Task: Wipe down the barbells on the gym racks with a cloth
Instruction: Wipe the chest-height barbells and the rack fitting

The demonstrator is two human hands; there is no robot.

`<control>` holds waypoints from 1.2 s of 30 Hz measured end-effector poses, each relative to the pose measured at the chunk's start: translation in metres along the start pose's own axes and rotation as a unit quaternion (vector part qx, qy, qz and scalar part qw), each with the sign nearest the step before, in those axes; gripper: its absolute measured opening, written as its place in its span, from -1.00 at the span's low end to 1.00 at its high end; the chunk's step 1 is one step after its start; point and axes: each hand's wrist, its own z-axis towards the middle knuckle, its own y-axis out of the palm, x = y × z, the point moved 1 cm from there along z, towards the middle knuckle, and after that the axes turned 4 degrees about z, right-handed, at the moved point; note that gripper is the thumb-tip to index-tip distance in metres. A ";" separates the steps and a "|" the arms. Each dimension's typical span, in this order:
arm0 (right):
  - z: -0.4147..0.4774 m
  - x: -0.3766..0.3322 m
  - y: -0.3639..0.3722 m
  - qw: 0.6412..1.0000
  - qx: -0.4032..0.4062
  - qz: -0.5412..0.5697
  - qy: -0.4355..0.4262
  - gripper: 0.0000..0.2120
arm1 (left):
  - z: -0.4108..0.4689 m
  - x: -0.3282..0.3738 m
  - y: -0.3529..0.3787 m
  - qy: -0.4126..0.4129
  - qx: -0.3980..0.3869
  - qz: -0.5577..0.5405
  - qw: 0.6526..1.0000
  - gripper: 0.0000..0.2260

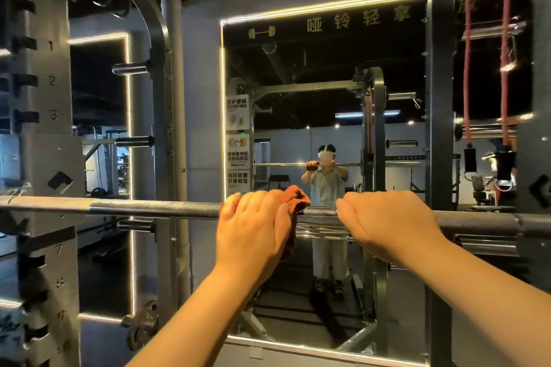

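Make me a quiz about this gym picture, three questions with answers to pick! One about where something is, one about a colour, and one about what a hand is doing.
1. Where is the cloth?
A. In a bucket
B. On the barbell, under the left hand
C. Folded on a shelf

2. What colour is the cloth?
A. Blue
B. White
C. Reddish-brown

3. What is the right hand doing?
A. Gripping the barbell, with no cloth
B. Holding a bottle
C. Hanging open at the side

Answers:
1 B, the left hand holds it against the bar.
2 C, its reddish-brown edge sticks out beside the fingers.
3 A, its fingers curl over the bare bar.
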 end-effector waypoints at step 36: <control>0.000 -0.004 -0.007 0.999 -0.021 -0.018 0.030 -0.55 | -0.009 -0.068 0.004 -0.078 0.009 -0.004 0.997 -0.78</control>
